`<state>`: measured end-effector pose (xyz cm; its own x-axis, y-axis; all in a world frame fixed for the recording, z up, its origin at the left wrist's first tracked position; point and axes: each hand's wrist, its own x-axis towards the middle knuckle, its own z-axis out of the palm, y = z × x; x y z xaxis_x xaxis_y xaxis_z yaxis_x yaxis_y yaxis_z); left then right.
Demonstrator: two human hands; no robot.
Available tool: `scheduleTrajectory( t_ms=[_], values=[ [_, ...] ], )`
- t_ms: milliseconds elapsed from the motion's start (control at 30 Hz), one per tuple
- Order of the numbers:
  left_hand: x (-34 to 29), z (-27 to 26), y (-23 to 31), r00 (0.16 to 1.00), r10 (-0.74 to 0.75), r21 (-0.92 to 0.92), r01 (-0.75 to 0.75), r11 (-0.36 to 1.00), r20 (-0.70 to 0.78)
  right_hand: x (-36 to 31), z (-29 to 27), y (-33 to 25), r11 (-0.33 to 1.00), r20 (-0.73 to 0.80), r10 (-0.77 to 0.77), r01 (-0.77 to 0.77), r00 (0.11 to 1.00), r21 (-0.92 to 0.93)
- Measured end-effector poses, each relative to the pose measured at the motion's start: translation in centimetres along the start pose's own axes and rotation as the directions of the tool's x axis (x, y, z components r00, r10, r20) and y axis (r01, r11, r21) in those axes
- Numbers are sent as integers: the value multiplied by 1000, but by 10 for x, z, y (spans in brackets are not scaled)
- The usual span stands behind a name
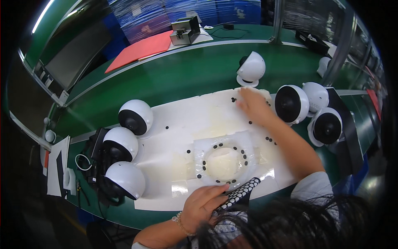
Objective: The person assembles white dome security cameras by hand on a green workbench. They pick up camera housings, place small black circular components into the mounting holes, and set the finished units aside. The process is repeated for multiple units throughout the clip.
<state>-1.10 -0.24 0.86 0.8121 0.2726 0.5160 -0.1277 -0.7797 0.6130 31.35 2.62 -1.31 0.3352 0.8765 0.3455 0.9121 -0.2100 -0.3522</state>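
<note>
— Hands and work?
— Left hand (203,204), closed on the honeycomb strip (242,191), beside the black-dotted translucent ring (242,171) on its plastic pad (201,145). Right hand (255,107), blurred over the white sheet (178,114); grip impossible to judge.
— Likely mishap?
— Loose black dots (234,99) scattered or stuck askew, from a right forearm (296,147) sweep or careless pickup.
— Surroundings?
— Green bench (186,62); white domed devices (126,176) along both sides; film-wrapped blue boxes (232,12) behind.

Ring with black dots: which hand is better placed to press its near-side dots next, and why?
Left, probably. The left hand lies at the near edge of the ring, close to those dots; the right hand is out at the far edge of the sheet.
</note>
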Motion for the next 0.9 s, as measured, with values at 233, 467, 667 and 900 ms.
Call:
scheduleTrajectory(
  t_ms=[233,467,667,900],
  values=[
    [2,13,-2,1000,-14,-107,17,994,23,-139,-53,18,942,-21,103,-104,995,-320],
    [7,15,8,1000,-1,-150,0,989,-10,-130,-96,20,998,-242,-5,19,970,55],
    [3,14,10,1000,0,-178,-3,984,-18,-106,-114,-68,571,13,110,-74,994,818],
    [4,10,5,997,-26,-226,9,974,-73,-86,-79,-94,369,386,-10,-355,923,859]
  ],
)
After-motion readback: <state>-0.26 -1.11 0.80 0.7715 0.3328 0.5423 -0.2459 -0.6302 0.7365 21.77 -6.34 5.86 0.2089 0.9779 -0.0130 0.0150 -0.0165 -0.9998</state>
